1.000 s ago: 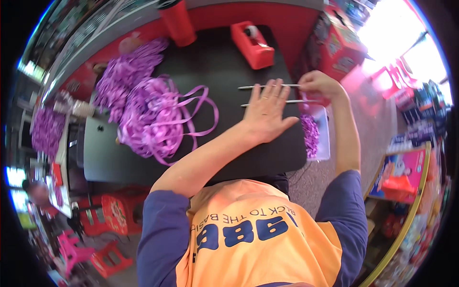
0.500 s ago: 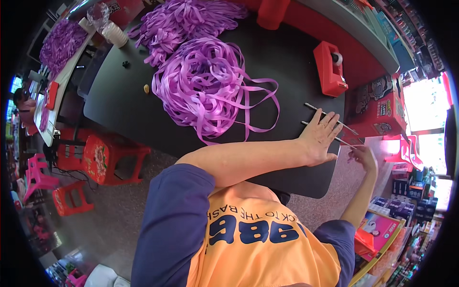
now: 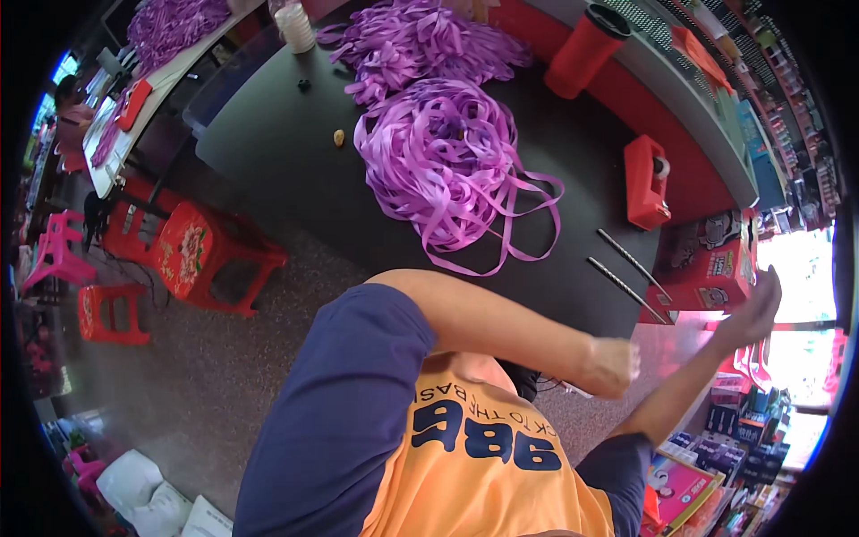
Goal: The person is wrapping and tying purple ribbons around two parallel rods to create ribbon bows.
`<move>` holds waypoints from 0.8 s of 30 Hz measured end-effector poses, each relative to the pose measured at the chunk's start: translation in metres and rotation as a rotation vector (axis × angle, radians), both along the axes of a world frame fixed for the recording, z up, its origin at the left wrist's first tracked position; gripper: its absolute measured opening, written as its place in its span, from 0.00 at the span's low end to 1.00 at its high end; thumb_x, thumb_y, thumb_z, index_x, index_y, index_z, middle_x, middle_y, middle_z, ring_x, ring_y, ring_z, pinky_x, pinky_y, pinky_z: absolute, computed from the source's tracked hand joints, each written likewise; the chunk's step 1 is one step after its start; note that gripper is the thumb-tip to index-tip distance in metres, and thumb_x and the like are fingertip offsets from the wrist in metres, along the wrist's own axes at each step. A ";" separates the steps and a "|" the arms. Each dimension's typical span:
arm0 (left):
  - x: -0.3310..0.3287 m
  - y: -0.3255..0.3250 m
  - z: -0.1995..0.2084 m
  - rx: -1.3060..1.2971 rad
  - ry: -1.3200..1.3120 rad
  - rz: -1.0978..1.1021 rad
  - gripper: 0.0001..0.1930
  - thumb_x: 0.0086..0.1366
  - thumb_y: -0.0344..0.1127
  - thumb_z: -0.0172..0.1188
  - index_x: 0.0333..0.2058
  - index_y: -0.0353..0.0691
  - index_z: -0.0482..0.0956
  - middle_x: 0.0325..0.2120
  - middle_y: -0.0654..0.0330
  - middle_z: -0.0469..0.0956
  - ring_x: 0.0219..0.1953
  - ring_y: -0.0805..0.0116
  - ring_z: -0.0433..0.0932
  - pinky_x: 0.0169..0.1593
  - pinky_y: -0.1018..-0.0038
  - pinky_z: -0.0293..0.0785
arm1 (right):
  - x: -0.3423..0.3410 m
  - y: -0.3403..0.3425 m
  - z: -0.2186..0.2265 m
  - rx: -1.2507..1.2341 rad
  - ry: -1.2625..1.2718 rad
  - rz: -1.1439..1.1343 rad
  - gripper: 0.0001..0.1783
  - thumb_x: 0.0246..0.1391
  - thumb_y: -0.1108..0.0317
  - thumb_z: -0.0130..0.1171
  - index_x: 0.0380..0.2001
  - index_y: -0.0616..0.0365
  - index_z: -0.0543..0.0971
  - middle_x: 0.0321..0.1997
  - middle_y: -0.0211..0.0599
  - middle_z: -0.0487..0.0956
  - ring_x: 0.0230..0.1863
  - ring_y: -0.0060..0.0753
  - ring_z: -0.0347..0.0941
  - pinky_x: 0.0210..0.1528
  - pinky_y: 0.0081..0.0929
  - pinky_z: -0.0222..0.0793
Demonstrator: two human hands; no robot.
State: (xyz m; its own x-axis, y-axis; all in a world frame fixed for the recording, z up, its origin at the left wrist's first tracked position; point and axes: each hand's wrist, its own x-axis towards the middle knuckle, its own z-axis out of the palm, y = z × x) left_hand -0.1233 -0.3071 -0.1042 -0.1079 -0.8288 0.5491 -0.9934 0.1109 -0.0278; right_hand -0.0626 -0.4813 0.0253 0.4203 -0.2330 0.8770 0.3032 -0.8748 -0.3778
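Observation:
My left hand (image 3: 613, 365) is off the table's right front corner, its fingers curled and smeared by motion; whether it holds anything is unclear. Farther right, my right hand (image 3: 756, 309) is raised beside the bright doorway, fingers stretched upward, blurred, with nothing visible in it. Two thin silvery rods, the far rod (image 3: 632, 262) and the near rod (image 3: 624, 288), lie side by side and jut past the table's right edge. Neither hand touches them. A large loose coil of purple ribbon (image 3: 438, 170) rests on the dark table, loops trailing right.
Behind the coil lies another purple ribbon heap (image 3: 420, 45). A red tape dispenser (image 3: 640, 192) and a red cylinder (image 3: 582, 58) stand on the dark table (image 3: 268, 125). Red stools (image 3: 188, 251) are on the left floor. A red box (image 3: 716, 264) sits beyond the right edge.
My left hand has left the rods and drawn back toward my body. My right hand has risen outward to the right, away from the rod ends. The view has shifted.

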 end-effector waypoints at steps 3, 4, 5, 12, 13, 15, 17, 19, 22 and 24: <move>-0.038 0.007 0.005 0.207 -0.074 -0.179 0.06 0.53 0.35 0.59 0.23 0.43 0.84 0.28 0.60 0.82 0.34 0.65 0.80 0.37 0.67 0.73 | 0.021 0.098 0.031 -0.105 0.549 0.378 0.12 0.60 0.70 0.51 0.39 0.64 0.81 0.38 0.35 0.81 0.41 0.22 0.75 0.45 0.19 0.69; -0.048 0.014 0.006 0.229 -0.090 -0.200 0.06 0.53 0.36 0.60 0.24 0.43 0.84 0.28 0.61 0.83 0.34 0.65 0.80 0.38 0.66 0.73 | 0.032 0.129 0.030 -0.030 0.663 0.625 0.11 0.58 0.71 0.54 0.40 0.62 0.81 0.38 0.34 0.81 0.40 0.19 0.75 0.43 0.18 0.68; -0.054 0.020 0.008 0.262 -0.119 -0.227 0.07 0.53 0.36 0.60 0.24 0.42 0.85 0.28 0.61 0.83 0.34 0.65 0.80 0.39 0.66 0.73 | 0.045 0.158 0.027 -0.149 0.649 0.748 0.10 0.56 0.71 0.56 0.39 0.62 0.81 0.36 0.35 0.81 0.35 0.20 0.75 0.40 0.20 0.69; -0.041 0.092 0.022 0.270 0.143 -0.074 0.09 0.48 0.34 0.60 0.28 0.38 0.83 0.26 0.59 0.80 0.35 0.62 0.78 0.40 0.67 0.71 | 0.102 0.301 -0.028 -0.480 0.932 0.682 0.19 0.49 0.54 0.63 0.27 0.63 0.82 0.21 0.45 0.77 0.22 0.37 0.75 0.29 0.33 0.68; -0.038 0.106 0.024 0.239 0.211 -0.039 0.09 0.48 0.34 0.60 0.28 0.38 0.83 0.26 0.59 0.80 0.35 0.62 0.78 0.40 0.67 0.71 | 0.104 0.307 -0.034 -0.587 0.942 0.610 0.20 0.49 0.53 0.62 0.26 0.63 0.82 0.24 0.47 0.79 0.26 0.44 0.77 0.32 0.37 0.69; -0.031 0.142 0.022 0.174 0.351 0.029 0.09 0.47 0.33 0.61 0.29 0.39 0.82 0.26 0.59 0.79 0.35 0.61 0.78 0.40 0.67 0.71 | 0.108 0.314 -0.044 -0.688 0.955 0.551 0.21 0.46 0.49 0.62 0.25 0.59 0.82 0.29 0.46 0.81 0.35 0.50 0.78 0.38 0.41 0.72; -0.025 0.177 0.019 0.011 0.437 0.083 0.05 0.50 0.32 0.61 0.27 0.39 0.82 0.24 0.59 0.78 0.33 0.61 0.78 0.40 0.68 0.72 | 0.111 0.315 -0.050 -0.674 0.966 0.551 0.18 0.47 0.52 0.62 0.26 0.59 0.82 0.30 0.46 0.80 0.35 0.49 0.78 0.39 0.41 0.71; -0.029 0.202 0.016 -0.182 0.562 0.148 0.04 0.53 0.31 0.60 0.26 0.39 0.81 0.24 0.60 0.77 0.33 0.61 0.77 0.40 0.67 0.72 | 0.112 0.313 -0.051 -0.623 0.849 0.591 0.16 0.47 0.56 0.62 0.28 0.59 0.81 0.30 0.45 0.80 0.34 0.47 0.77 0.38 0.39 0.71; -0.038 0.228 0.008 -0.410 0.780 0.232 0.04 0.57 0.32 0.60 0.27 0.39 0.79 0.25 0.60 0.76 0.34 0.61 0.76 0.41 0.67 0.71 | 0.105 0.309 -0.042 -0.494 0.576 0.664 0.09 0.49 0.66 0.62 0.31 0.60 0.81 0.28 0.42 0.77 0.31 0.40 0.76 0.36 0.32 0.70; -0.042 0.239 0.002 -0.421 0.878 0.243 0.04 0.59 0.32 0.60 0.28 0.39 0.79 0.25 0.61 0.76 0.33 0.61 0.76 0.42 0.67 0.71 | 0.098 0.303 -0.025 -0.268 0.507 0.892 0.06 0.55 0.70 0.59 0.33 0.62 0.80 0.30 0.35 0.79 0.33 0.29 0.77 0.36 0.26 0.70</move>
